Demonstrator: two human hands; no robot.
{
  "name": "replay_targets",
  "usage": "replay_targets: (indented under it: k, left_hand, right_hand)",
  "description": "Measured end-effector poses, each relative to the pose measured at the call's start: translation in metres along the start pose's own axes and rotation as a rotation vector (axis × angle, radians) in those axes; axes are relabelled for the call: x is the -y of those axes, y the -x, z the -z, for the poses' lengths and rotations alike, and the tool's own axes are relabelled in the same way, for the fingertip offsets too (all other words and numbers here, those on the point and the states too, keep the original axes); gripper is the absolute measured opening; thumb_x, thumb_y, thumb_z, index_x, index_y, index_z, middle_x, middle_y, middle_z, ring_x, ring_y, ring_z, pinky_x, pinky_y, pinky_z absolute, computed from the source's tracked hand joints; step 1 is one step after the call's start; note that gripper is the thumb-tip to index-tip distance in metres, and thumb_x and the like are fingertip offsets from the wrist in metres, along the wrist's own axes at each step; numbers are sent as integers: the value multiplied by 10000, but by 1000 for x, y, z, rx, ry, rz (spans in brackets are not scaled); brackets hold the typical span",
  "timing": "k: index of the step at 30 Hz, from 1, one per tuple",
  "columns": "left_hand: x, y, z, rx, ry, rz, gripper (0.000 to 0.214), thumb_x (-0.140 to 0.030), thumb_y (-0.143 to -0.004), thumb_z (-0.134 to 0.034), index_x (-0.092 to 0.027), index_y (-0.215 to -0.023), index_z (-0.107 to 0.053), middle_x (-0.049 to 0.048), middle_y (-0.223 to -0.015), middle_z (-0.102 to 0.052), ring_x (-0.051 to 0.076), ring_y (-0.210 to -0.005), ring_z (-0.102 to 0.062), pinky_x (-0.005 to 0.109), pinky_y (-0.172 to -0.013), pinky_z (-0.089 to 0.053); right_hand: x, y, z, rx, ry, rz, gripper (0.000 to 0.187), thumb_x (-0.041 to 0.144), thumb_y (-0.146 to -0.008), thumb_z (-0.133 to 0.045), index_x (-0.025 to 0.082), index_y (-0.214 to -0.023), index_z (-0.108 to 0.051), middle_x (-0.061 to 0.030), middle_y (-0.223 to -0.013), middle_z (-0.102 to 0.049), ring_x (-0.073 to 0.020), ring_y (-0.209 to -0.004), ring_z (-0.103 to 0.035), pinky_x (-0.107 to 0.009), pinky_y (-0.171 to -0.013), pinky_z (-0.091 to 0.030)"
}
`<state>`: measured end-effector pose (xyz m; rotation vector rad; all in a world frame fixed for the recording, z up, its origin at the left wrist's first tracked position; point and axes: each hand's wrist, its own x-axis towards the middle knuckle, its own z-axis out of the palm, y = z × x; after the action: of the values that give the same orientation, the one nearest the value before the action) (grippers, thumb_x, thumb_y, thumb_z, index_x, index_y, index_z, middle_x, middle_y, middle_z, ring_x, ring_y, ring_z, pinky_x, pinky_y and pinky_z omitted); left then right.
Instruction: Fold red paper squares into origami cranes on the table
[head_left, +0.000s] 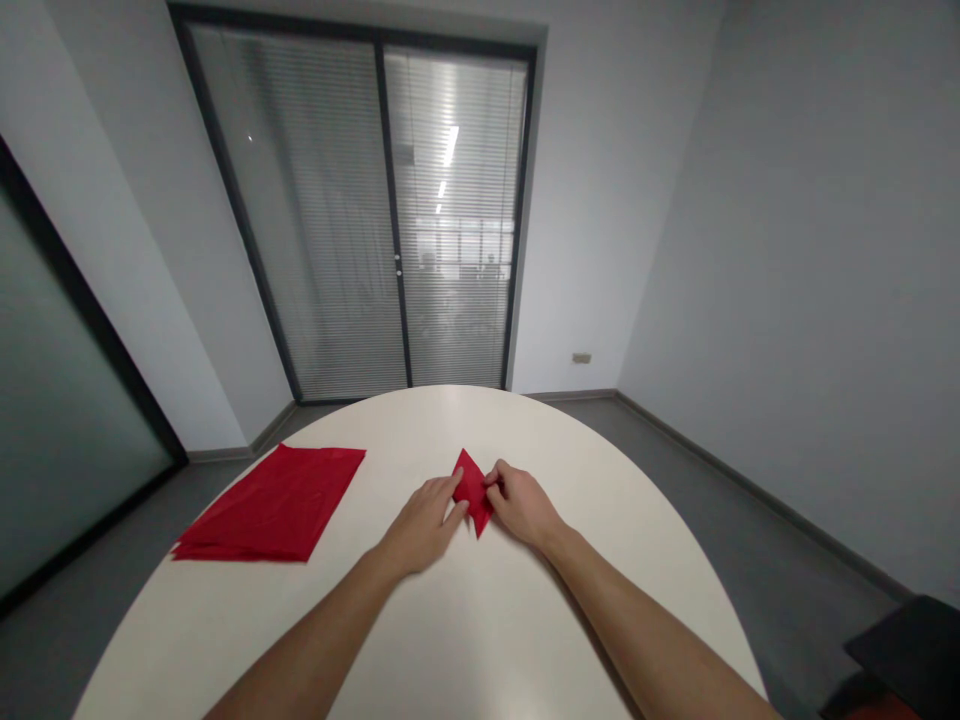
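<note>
A small folded red sheet, pointed at its top and bottom, lies on the white round table between my hands. Whether it is paper or cloth I cannot tell. My left hand rests at its left side, thumb and index finger apart, their tips touching the sheet. On the opposite side, my right hand pinches the sheet's right edge between thumb and curled fingers. Part of that edge is hidden behind the fingertips.
A flat stack of larger red sheets lies at the table's left side, close to its rim. Beyond the table stands a dark-framed glass partition with blinds. A dark object, partly cut off, is at the lower right.
</note>
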<state>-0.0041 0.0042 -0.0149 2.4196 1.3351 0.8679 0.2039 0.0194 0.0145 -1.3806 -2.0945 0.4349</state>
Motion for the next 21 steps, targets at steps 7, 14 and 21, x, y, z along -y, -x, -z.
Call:
replay_targets:
  k: [7,14,21]
  left_hand:
    - [3,0,-1,-3,40,46,549,-432,-991,-490,-196,-1485,-448,151,-1441,-558,291,-1324,-513,498,-1130,-397]
    - [4,-2,-1,1,83,55,538,-436,-1002,-467,-208,-1487,-434,123,-1253,-623,263,-1177,-563,469,-1066,-440]
    - [0,-4,2,-47,154,105,282,-367,-991,-477,-185,-1151,-622,96,-1161,-663,239,-1122,-592,404,-1033,-452]
  right_hand:
    - [1,1,3,32,51,74,235,121,-818,-507,208,-996,-634,-29,-909,-695,-171,-814,-600,-259,-742,-396]
    - [1,2,3,58,136,133,198,145,-825,-517,212,-903,-687,-39,-911,-693,-191,-897,-599,-275,-791,-409]
    - [-1,1,1,42,170,63,128,195,-900,-488,198,-920,-614,-53,-914,-676,-180,-867,-600,-266,-764,-385]
